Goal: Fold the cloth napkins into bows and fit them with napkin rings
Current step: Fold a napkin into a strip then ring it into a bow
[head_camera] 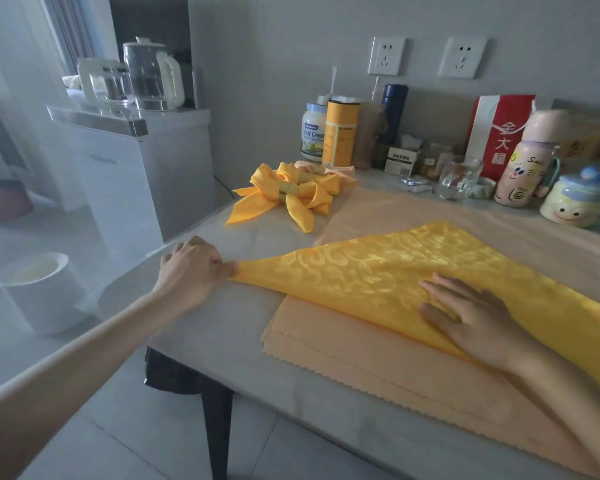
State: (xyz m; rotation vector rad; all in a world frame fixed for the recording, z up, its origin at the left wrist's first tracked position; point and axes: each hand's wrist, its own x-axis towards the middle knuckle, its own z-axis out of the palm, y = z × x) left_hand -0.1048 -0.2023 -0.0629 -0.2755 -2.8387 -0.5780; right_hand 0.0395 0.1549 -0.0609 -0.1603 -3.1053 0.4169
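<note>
A bright yellow patterned napkin (413,268) lies folded into a long triangle on a stack of pale peach napkins (378,348). My left hand (191,268) pinches the yellow napkin's left tip near the table's left edge. My right hand (471,313) lies flat with straight fingers on the napkin's middle, pressing it down. Farther back sit finished yellow bows (291,195), each cinched by a pale yellow napkin ring (288,189); a peach bow shows partly behind them.
Along the wall stand jars, a blue flask, a red bag (496,133), a glass cup (459,176), a pink bottle and a smiley mug (575,202). The table's (257,237) left edge runs by my left hand. A white bin (42,289) stands on the floor.
</note>
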